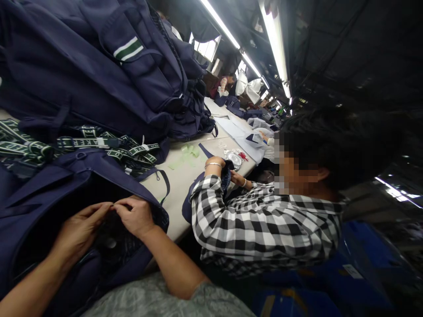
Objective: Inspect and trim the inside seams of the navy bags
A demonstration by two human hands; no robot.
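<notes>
A navy backpack (49, 189) lies open on the table in front of me. My left hand (81, 229) and my right hand (135, 215) meet at the rim of its dark opening, fingertips pinching the fabric edge there. The inside of the bag is dark and its contents are hidden. Green-and-white lettered straps (82, 143) lie across the bag's top.
A tall pile of navy backpacks (109, 66) rises at the back left. To my right a co-worker in a black-and-white checked shirt (264, 224) handles dark fabric at the pale table (185, 171). Green scraps (190, 152) lie there. More people work farther along.
</notes>
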